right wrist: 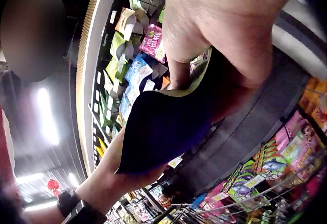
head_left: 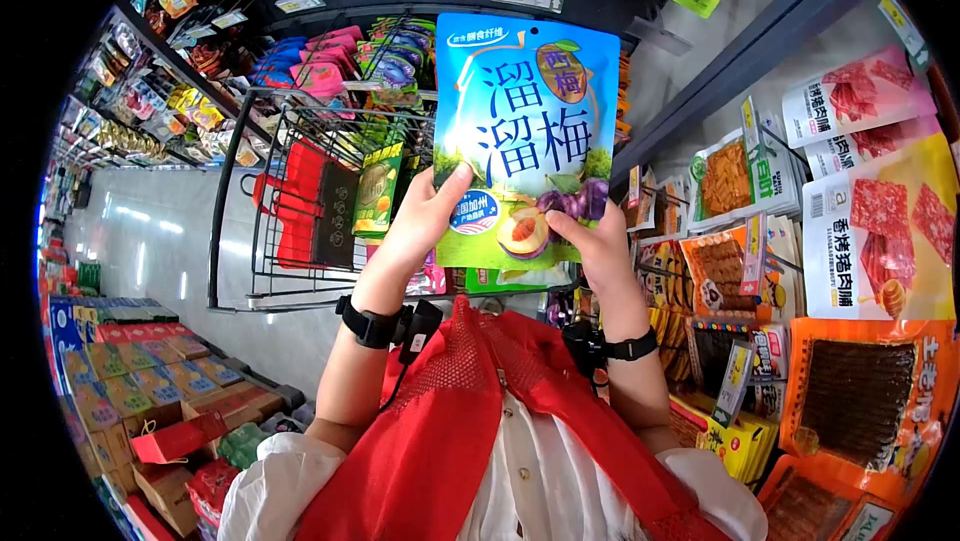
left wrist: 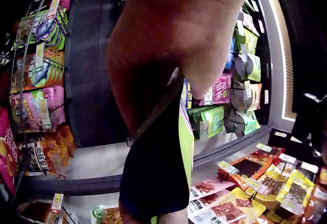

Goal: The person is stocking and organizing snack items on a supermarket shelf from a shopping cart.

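A blue and green snack pouch [head_left: 525, 131] with large Chinese characters and pictured plums is held upright in front of me. My left hand [head_left: 425, 216] grips its lower left corner, thumb on the front. My right hand [head_left: 590, 241] pinches the lower right corner, thumb across the front. From the left wrist view the pouch [left wrist: 163, 157] shows edge-on and dark under my left hand [left wrist: 168, 45]. The right wrist view shows the pouch's dark back [right wrist: 168, 122] below my right hand [right wrist: 225, 25].
A black wire shopping cart [head_left: 300, 201] with a red seat and packets stands just behind the pouch. Shelves of dried-meat packets [head_left: 870, 231] fill the right side. Snack racks [head_left: 180, 71] line the aisle at left, boxed goods [head_left: 130, 381] at lower left.
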### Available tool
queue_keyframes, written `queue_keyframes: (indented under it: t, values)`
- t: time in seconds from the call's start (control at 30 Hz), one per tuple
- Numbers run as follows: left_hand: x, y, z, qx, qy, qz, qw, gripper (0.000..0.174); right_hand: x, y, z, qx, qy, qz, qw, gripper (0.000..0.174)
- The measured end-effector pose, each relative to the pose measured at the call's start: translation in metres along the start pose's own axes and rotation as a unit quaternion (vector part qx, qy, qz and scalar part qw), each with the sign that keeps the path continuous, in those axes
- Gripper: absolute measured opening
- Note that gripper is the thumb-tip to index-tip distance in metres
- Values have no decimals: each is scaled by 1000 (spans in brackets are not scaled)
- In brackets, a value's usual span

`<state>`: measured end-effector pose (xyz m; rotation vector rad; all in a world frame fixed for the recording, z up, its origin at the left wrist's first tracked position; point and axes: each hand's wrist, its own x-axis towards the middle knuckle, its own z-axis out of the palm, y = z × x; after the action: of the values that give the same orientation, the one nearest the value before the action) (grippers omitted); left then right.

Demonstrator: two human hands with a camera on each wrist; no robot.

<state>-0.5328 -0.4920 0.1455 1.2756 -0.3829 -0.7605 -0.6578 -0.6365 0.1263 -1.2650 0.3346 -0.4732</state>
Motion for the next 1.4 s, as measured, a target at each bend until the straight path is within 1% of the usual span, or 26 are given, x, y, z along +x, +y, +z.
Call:
queue_keyframes:
  t: [0.07, 0.1, 0.17, 0.2, 0.23, 0.27, 0.3, 0.33, 0.37, 0.43, 0.47, 0.5, 0.57, 0.63, 0.67, 0.7, 0.73, 0.77, 0.83, 0.9, 0.93, 0.97, 1.0, 1.03, 1.17, 1.4]
  values:
    - [0, -1, -6, -30, -14, -8, 999, 31, 0, 3, -1, -25, -5, -20, 999, 27]
    - [2, -1, -8, -29, -13, -7, 999, 31, 0, 6, -3, -24, -6, -20, 999, 27]
    - [6, -3, -13, -71, -6, 4, 997, 30, 1, 16, -10, -151, -9, -37, 988, 24]
    - [9, -4, -17, -56, -22, 29, 998, 47, 0, 21, -9, -189, 11, -68, 980, 22]
    - [10, -8, -18, -55, -23, 31, 998, 47, -2, 20, -4, -189, 10, -70, 979, 22]
    - [11, -11, -18, 1, 34, 54, 998, 59, -5, 17, 2, -287, 61, -116, 949, 20]
    - [11, -12, -18, 56, 90, 78, 991, 72, -6, 13, 10, -382, 111, -160, 904, 18]
    - [6, -7, -17, 44, 10, 70, 997, 88, -4, 11, 17, -427, 130, -258, 857, 17]
    - [-2, -5, -13, -20, -72, 61, 995, 83, 4, 14, 20, -470, 136, -379, 785, 21]
    - [2, -21, -9, -60, -149, 55, 985, 70, -1, 6, 37, -557, 54, -435, 706, 23]
    - [3, -16, -1, -84, -83, 69, 991, 49, -5, 2, 46, -557, 51, -438, 703, 23]
    - [4, -6, 5, -118, -23, 44, 992, 34, -9, 0, 54, -570, 14, -427, 701, 21]
    - [10, -3, 3, -169, 20, 55, 984, 30, -11, -3, 60, -578, -60, -420, 697, 19]
    - [10, 7, 0, -164, 22, 46, 985, 32, -12, -16, 56, -561, -182, -410, 696, 20]
    - [9, 11, 0, -146, 21, 71, 986, 32, -13, -25, 54, -562, -183, -410, 695, 20]
    - [10, 13, -2, -128, 21, 95, 987, 32, -15, -34, 50, -559, -154, -401, 709, 22]
    - [11, 14, -8, -117, 20, 70, 990, 32, -16, -41, 44, -556, -126, -392, 722, 25]
    - [9, 17, -11, -109, 5, 62, 992, 33, -11, -43, 32, -562, -76, -401, 719, 32]
    - [4, 20, -14, -123, 6, 56, 991, 33, -2, -52, 18, -510, 21, -379, 772, 44]
    - [-3, 21, -11, -144, -7, 54, 988, 33, 2, -51, 3, -435, 37, -280, 855, 48]
    - [-5, 22, -9, -164, -17, 53, 985, 32, 2, -49, 2, -336, 12, -199, 921, 48]
    - [-7, 23, -7, -166, -18, 50, 985, 32, -1, -49, 0, -337, 13, -197, 921, 48]
    - [-9, 24, -5, -168, -19, 42, 985, 31, -4, -52, -1, -260, -37, -102, 959, 46]
    - [-11, 25, -3, -169, -19, 35, 985, 31, -7, -54, 0, -177, -86, -6, 980, 45]
    - [-20, 38, 4, -138, -14, 1, 990, 33, -11, -43, -5, -100, -94, 27, 990, 37]
    - [-25, 40, 15, -110, -12, 7, 994, 34, -14, -44, -13, -111, -88, 15, 990, 34]
